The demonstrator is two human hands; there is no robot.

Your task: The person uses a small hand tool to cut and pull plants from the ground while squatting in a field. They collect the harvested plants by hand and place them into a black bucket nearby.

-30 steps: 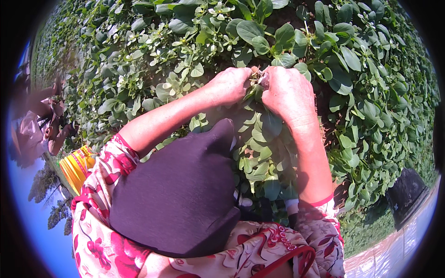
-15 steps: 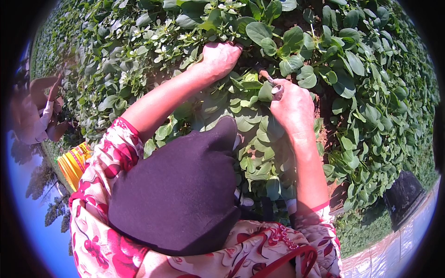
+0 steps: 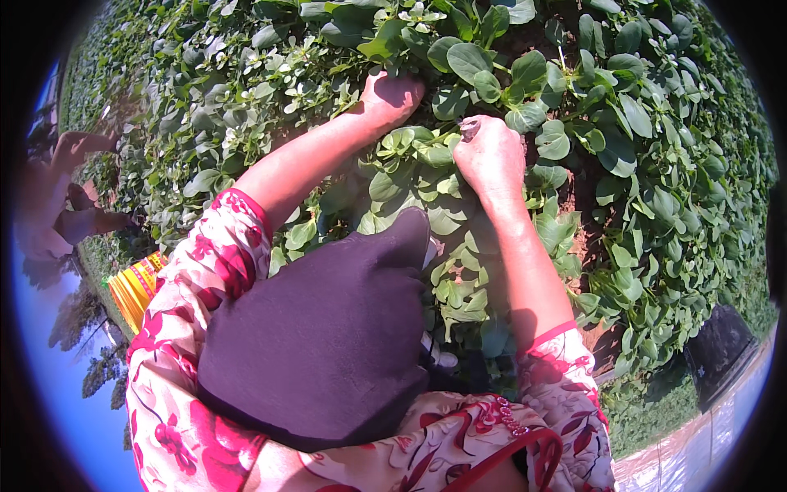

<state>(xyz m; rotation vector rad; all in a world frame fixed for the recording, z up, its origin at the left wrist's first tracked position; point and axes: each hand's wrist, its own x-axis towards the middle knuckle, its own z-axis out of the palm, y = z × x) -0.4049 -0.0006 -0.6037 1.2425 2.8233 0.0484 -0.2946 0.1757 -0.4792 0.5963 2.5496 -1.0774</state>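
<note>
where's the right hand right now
In the head view, the right hand is in the upper half, right of centre, among green leaves, slightly lower than the left hand.

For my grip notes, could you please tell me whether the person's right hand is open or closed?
Closed: the right hand is curled into a fist, with a greyish tool end showing at its top.

2 arms [image 3: 307, 166] [image 3: 526, 258], 1 tool [image 3: 470, 129], 1 co-wkr [image 3: 76, 223].

No lettering could be read from where I stood; the yellow ribbed object [image 3: 131, 293], toward nine o'clock, bore reddish markings too small to decipher.
</note>
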